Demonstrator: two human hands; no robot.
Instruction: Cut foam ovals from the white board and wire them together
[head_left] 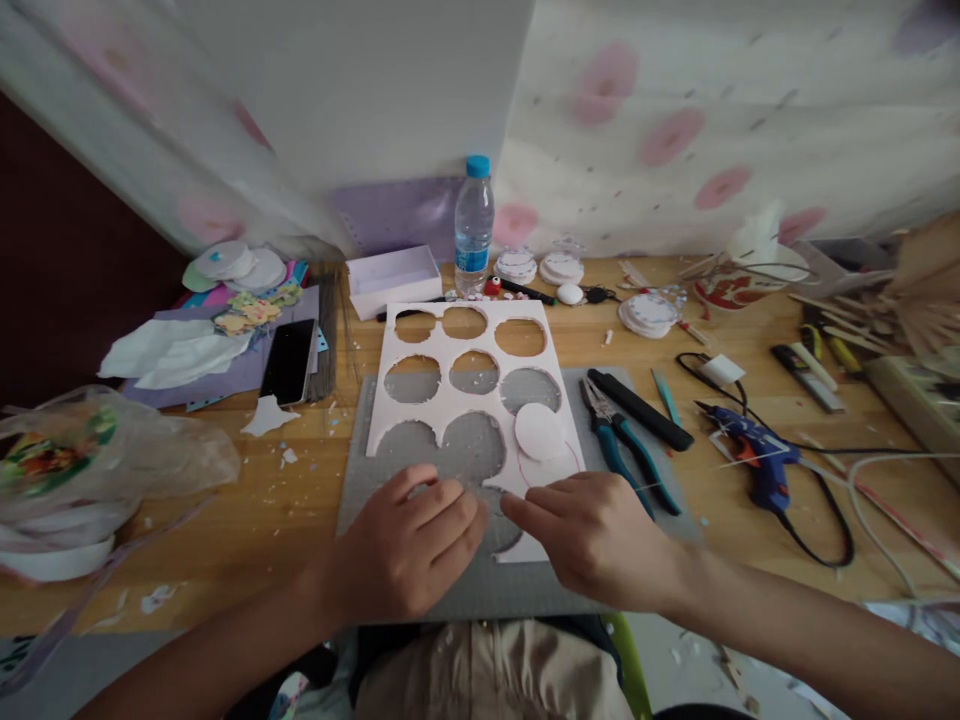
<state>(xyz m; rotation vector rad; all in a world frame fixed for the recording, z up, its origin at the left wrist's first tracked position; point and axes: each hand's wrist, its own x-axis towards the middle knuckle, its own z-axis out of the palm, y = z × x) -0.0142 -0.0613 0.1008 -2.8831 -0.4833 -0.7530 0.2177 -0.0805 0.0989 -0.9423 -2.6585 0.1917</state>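
Observation:
A white foam sheet (487, 398) with several round holes lies on the grey cutting mat (352, 480). A white foam disc (540, 431) rests on its right part, beside a thin red curved line. My left hand (420, 540) is over the sheet's lower left, fingers curled together; what they hold, if anything, is hidden. My right hand (600, 535) is at the sheet's lower right, index finger reaching toward the left hand, the other fingers folded under. Its grip is hidden. Pliers (626, 450) and a black cutter (641, 408) lie right of the sheet.
A water bottle (473, 230) and white box (395, 280) stand behind the sheet. The phone (289, 360) and a plastic bag (127, 450) are left. At right lie a blue glue gun (761, 455) with its cable and several white disc stacks (649, 313).

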